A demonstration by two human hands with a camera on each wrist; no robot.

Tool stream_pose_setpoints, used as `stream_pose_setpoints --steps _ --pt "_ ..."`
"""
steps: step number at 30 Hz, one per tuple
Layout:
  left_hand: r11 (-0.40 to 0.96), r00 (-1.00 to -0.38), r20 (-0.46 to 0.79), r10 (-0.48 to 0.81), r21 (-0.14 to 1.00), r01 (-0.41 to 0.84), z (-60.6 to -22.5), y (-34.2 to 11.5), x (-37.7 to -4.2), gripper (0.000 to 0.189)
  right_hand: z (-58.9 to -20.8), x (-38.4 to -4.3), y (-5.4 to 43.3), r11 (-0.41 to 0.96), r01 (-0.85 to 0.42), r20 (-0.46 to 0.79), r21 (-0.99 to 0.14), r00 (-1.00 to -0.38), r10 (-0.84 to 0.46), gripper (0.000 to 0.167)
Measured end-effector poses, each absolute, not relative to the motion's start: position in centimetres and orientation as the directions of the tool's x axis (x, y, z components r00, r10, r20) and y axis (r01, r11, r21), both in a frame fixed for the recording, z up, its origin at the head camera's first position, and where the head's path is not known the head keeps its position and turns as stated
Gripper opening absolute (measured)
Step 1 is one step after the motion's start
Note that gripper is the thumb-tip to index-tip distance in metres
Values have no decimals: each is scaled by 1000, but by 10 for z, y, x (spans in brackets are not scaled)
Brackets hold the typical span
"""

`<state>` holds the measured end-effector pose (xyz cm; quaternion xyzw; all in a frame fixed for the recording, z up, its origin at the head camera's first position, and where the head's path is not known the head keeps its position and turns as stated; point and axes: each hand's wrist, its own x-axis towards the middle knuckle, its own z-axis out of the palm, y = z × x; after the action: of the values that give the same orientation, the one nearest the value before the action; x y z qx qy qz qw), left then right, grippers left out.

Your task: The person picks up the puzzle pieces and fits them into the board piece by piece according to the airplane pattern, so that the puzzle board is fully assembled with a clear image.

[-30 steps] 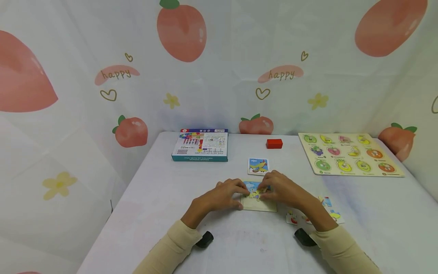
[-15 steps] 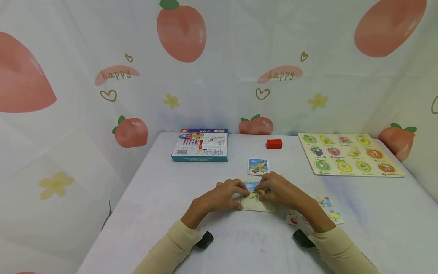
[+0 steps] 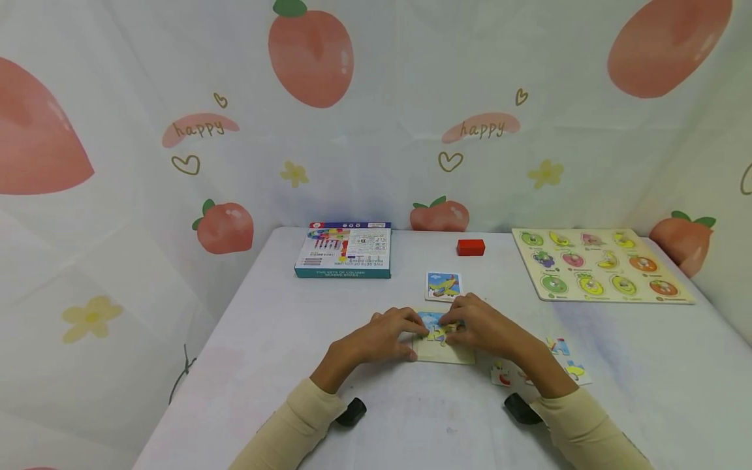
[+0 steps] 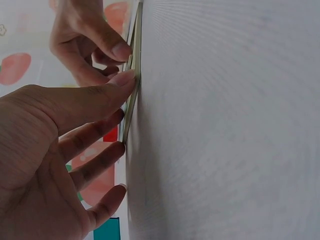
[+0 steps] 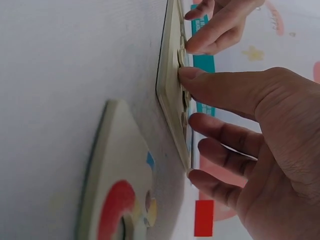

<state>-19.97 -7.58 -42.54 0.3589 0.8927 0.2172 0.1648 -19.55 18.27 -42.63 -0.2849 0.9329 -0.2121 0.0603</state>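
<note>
A small puzzle board (image 3: 443,353) with a blue-sky and yellow picture lies flat at the middle of the table. My left hand (image 3: 380,337) holds its left side, thumb at the near corner and fingertips over the picture. From the right, my right hand (image 3: 484,328) pinches a yellow puzzle piece (image 3: 451,328) on the board between thumb and fingers, which partly cover it. In the right wrist view, raised pieces (image 5: 182,56) stand slightly proud of the board. Just behind the board is a picture card (image 3: 444,286) with a yellow aeroplane.
Beside my right forearm lie a loose piece with red on it (image 3: 501,374) and another board with pieces (image 3: 577,371), partly hidden by the arm. Farther back are a teal-edged box (image 3: 343,251), a red block (image 3: 471,247) and a fruit board (image 3: 599,267).
My right fingertips shift slightly left over the board, then slightly back right, still at the yellow piece. My left hand stays in place on the board.
</note>
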Motion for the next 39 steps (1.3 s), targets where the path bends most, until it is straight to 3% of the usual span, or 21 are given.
stream_pose_setpoints --steps 22,27,39 --pt "655 -689 -147 709 500 567 -424 -75 -199 48 -428 -195 182 734 -500 2 -459 -827 -562 18" --pt "652 -687 -141 713 493 576 -423 -74 -198 47 -427 -194 180 755 -477 12 -450 -849 -529 25" --pt "597 -605 -161 780 484 640 -425 -70 -195 57 -428 -193 180 781 -445 32 -438 -876 -482 35"
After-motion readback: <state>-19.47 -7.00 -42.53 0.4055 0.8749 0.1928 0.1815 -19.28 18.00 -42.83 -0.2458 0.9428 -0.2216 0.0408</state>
